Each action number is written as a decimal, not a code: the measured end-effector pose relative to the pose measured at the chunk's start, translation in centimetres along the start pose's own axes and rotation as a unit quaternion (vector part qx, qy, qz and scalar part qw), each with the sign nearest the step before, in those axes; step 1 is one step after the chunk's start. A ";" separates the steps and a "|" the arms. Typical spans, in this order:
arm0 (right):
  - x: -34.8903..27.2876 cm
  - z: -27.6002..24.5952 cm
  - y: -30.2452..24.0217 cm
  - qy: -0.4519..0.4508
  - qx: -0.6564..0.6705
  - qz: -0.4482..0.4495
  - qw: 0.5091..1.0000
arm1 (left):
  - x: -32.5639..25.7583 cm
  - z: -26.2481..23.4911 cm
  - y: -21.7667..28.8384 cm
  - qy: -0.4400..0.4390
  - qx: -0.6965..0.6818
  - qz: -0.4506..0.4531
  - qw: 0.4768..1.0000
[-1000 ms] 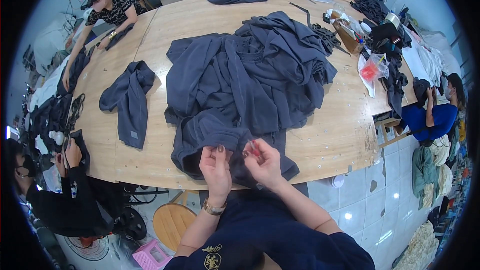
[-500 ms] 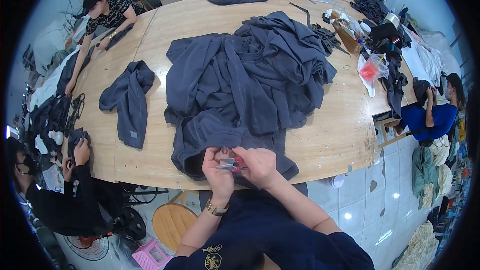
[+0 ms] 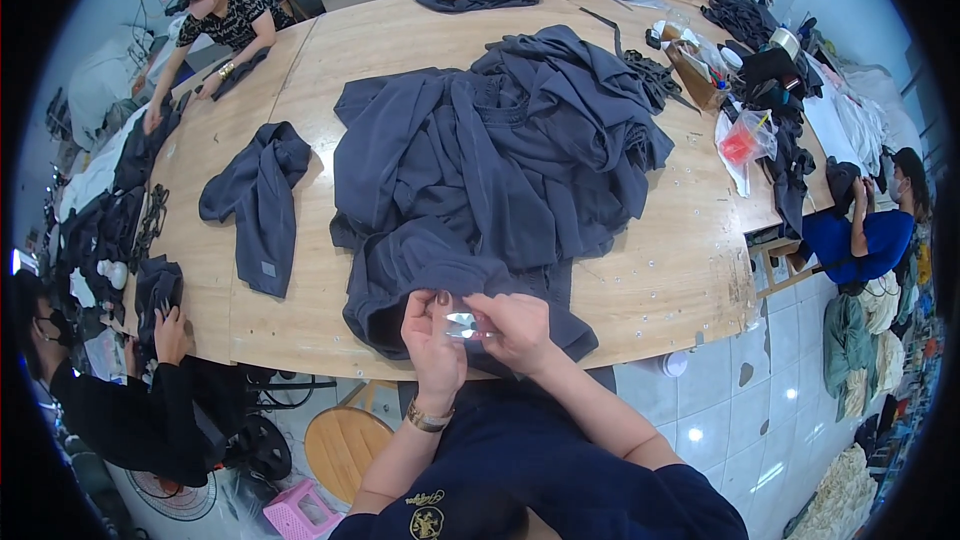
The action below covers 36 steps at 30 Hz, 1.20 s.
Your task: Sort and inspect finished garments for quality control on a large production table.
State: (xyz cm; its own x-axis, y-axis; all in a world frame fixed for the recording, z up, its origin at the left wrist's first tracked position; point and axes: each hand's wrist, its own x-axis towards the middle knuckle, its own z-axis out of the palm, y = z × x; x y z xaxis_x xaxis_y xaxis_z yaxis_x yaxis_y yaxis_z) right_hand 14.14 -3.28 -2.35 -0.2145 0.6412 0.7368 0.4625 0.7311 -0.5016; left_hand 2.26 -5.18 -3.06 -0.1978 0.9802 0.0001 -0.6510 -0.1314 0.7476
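Observation:
A pair of thread snips (image 3: 463,325) with silvery blades and a reddish handle is gripped in my right hand (image 3: 518,330). The blades point left, toward my left hand (image 3: 432,345). My left fingers pinch the edge of a dark blue-grey garment (image 3: 425,270) at its gathered band, near the table's front edge. My right fingertips also lie close to that band; whether they touch it is unclear. Just beyond, a large heap of similar dark garments (image 3: 470,150) covers the middle of the table. Any thread between the blades is too small to make out.
On the wooden table (image 3: 680,280), a single folded dark garment (image 3: 262,195) lies left of the heap. A bag with red drink (image 3: 745,140) stands at the right among clutter. Co-workers sit around the table. A round wooden stool (image 3: 350,452) stands below it.
The snips have turned slightly and their blades look farther apart. My hands stay almost in place. The co-worker at far left has drawn an arm back; the one at lower left has shifted a garment.

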 end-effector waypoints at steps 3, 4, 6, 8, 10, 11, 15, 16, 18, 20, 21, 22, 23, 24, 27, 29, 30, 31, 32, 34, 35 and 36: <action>-0.1 -0.2 -0.4 -0.006 0.011 0.008 1.000 | 0.0 0.0 0.3 -0.013 0.009 -0.011 1.000; -0.3 -0.2 -0.5 -0.006 0.011 0.008 1.000 | 0.1 0.1 0.4 -0.014 0.008 -0.018 1.000; -0.6 -0.2 -0.6 -0.022 0.061 -0.050 0.997 | 0.4 0.8 1.1 0.002 -0.007 -0.037 0.999; -1.1 -0.2 -0.9 -0.027 0.084 -0.044 0.995 | 0.6 0.6 1.3 0.009 -0.029 -0.054 0.998; -1.2 0.2 -1.0 0.005 0.120 -0.012 0.993 | 0.7 0.8 1.3 0.003 -0.040 -0.056 0.998; -1.1 0.4 -0.9 0.005 0.119 -0.012 0.993 | 0.7 0.8 1.3 -0.002 -0.051 -0.058 0.997; -0.5 0.6 -0.1 0.038 0.046 0.068 0.996 | 0.3 0.8 1.2 -0.002 -0.038 -0.054 0.998; -0.5 0.3 0.0 0.012 0.029 0.057 0.998 | 0.1 0.8 1.1 0.000 -0.035 -0.049 0.998; -0.3 0.2 0.0 -0.013 0.012 0.046 0.999 | 0.0 0.9 0.9 0.003 -0.032 -0.044 0.999; -0.3 0.1 -0.2 0.014 0.030 0.026 0.999 | 0.0 0.9 0.8 0.007 -0.015 -0.041 0.999; -0.3 0.1 -0.3 0.014 0.030 0.026 0.999 | -0.1 0.8 0.7 0.008 -0.015 -0.042 0.999; -0.4 0.2 -0.4 0.022 0.042 0.025 0.999 | 0.0 0.6 0.7 -0.001 -0.017 -0.043 0.999; -0.5 0.3 -0.4 0.030 0.053 0.025 0.998 | 0.0 0.5 0.7 -0.009 -0.020 -0.044 0.999; -0.5 0.2 -0.6 0.031 0.053 0.025 0.998 | 0.1 0.6 0.7 -0.009 -0.020 -0.044 0.999; -0.6 0.0 -1.0 0.016 0.066 0.015 0.998 | 0.3 1.0 0.9 0.000 -0.042 -0.056 0.998; -0.9 -0.1 -0.9 -0.003 0.072 0.002 0.997 | 0.4 0.9 1.1 -0.032 -0.039 -0.058 0.997; -0.9 -0.2 -0.9 -0.003 0.073 0.002 0.997 | 0.4 0.9 1.2 -0.032 -0.039 -0.058 0.997; -0.8 -0.3 -1.0 0.016 0.102 -0.007 0.995 | 0.4 0.8 1.2 -0.025 -0.043 -0.064 0.997; -0.7 -0.5 -1.1 0.035 0.132 -0.016 0.991 | 0.4 0.8 1.2 -0.018 -0.047 -0.070 0.996; -0.8 -1.0 -1.3 0.042 0.130 0.037 0.990 | 0.4 0.8 1.3 -0.017 -0.053 -0.068 0.996; -1.0 -1.3 -1.3 0.049 0.127 0.091 0.987 | 0.4 0.8 1.4 -0.017 -0.058 -0.066 0.996; -1.2 -1.4 -1.2 0.042 0.109 0.145 0.983 | 0.4 0.9 1.5 -0.017 -0.059 -0.066 0.996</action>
State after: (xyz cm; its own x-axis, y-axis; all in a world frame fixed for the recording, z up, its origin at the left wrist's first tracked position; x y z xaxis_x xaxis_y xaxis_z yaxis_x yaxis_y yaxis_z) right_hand 15.07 -5.22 -1.98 -0.0241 0.8150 0.5789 0.2968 0.5588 -0.7744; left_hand 1.85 -4.82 -1.39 -0.0819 0.9943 -0.0689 -0.7513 -0.0161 0.6598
